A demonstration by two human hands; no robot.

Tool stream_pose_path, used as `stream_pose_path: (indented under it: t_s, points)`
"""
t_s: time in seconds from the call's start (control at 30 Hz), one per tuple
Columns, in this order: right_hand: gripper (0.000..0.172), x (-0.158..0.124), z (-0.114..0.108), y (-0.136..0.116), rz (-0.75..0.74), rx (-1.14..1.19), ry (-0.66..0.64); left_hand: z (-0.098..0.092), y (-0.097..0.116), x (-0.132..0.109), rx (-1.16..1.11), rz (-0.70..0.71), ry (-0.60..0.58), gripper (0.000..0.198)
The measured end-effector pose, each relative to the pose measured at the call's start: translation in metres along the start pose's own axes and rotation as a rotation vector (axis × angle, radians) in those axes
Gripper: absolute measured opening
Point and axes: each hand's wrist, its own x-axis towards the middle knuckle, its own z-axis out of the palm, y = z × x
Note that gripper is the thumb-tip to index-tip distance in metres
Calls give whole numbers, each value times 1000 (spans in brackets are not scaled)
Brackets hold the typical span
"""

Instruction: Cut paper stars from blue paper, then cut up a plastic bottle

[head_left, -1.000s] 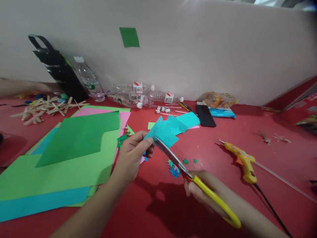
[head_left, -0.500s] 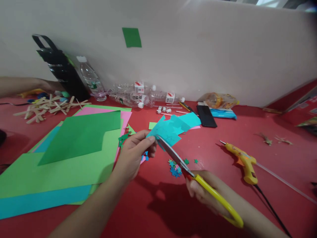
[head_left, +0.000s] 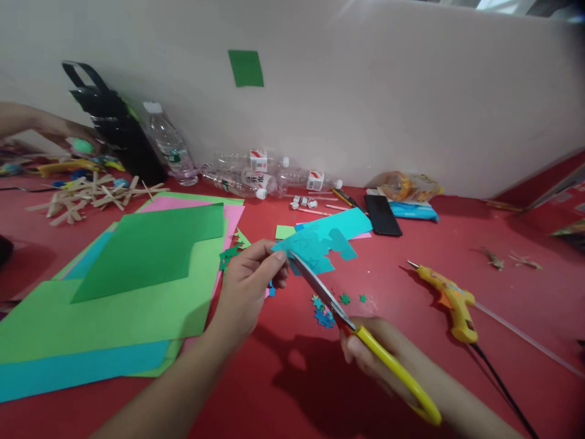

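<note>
My left hand (head_left: pixel 247 289) pinches a piece of turquoise paper (head_left: pixel 315 250) by its left edge, holding it above the red table (head_left: pixel 411 305). My right hand (head_left: pixel 379 356) grips yellow-handled scissors (head_left: pixel 361 332), whose blades reach up into the lower edge of that paper. Small cut-out stars (head_left: pixel 326 308) in blue and green lie on the table under the blades. More small green stars (head_left: pixel 228 253) lie by my left hand.
A stack of green, pink and blue paper sheets (head_left: pixel 123 286) lies at left. A yellow glue gun (head_left: pixel 450 299) with a black cord is at right. Plastic bottles (head_left: pixel 260 177), a black phone (head_left: pixel 382 214), wooden sticks (head_left: pixel 91 195) and another person's hand (head_left: pixel 64 137) are at the back.
The turquoise paper has turned flatter in my left hand, and the scissors stay at its edge. The other person's hand at far left has risen from the table, holding something green.
</note>
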Motion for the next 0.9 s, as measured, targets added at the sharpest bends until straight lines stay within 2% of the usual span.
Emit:
stream_pose_path:
  t_s: [0.17,0.4,0.53,0.67,0.9]
  points:
    - [67,0,5,2,-4,9,55,1,-1,1,-9,-8,6,16]
    - [67,2,2,-1,-9,42,-29,3,2,0,-9,-51,22,16]
    - [66,1,1,-3,-23,16,5,4,3,0,19,-50,-2,15]
    - [65,1,1,-5,-22,29,-34,4,3,0,6,-42,-22,16]
    - [66,1,1,-4,-17,33,-25,3,1,0,-10,-43,-27,16]
